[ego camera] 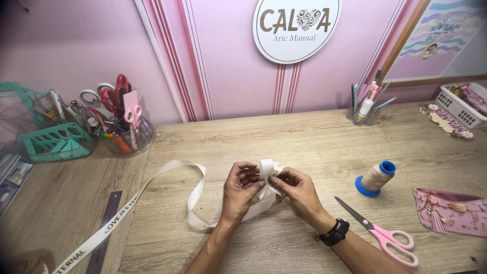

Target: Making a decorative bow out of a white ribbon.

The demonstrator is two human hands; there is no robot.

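Observation:
Over the middle of the wooden table (324, 147), my left hand (241, 187) and my right hand (297, 189) pinch a folded loop of cream ribbon (266, 168) between their fingertips. The ribbon's long tail (167, 177) curls away to the left across the table and runs down to the lower left edge, with printed lettering on it. A black watch (336, 232) sits on my right wrist.
To the right lie pink-handled scissors (380, 232), a cone of beige thread on a blue base (376, 178) and a pink pouch (449, 210). At the left stand a clear cup of scissors (122, 122), a teal organiser (53, 139) and a dark ruler (104, 228). A pen cup (364, 109) and white basket (461, 104) are at the back right.

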